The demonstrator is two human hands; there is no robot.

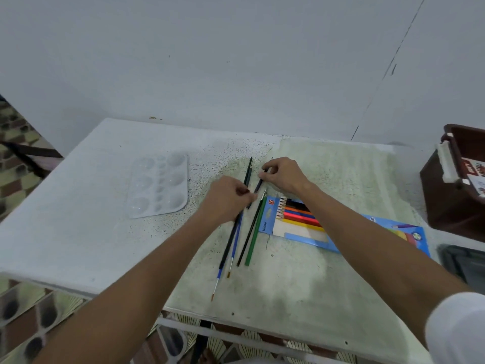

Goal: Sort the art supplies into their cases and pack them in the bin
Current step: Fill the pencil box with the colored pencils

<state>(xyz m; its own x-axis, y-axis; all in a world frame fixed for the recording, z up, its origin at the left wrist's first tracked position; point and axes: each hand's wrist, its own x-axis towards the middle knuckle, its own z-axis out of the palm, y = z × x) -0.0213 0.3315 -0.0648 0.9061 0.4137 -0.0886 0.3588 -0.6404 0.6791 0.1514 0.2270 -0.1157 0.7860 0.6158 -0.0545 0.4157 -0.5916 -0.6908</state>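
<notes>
My left hand (227, 197) and my right hand (282, 174) meet over the middle of the counter (78, 232); both pinch the same thin dark pencil (258, 185), the right at its far end, the left at its near end, fingers curled round it; just beside it, toward the far edge, lies a longer dark brush handle (248, 170). Below my left hand two blue-handled brushes (231, 248) run toward the near edge, bristles nearest me; next to them lie a black stick (249, 232) and a green pencil (256, 229), side by side. Touching the green pencil, the blue pencil case (367, 229) lies flat under my right forearm, coloured pencils showing in its window. A clear paint palette (158, 185) sits well apart toward the left edge; a brown bin (456, 185) stands off the right edge.
</notes>
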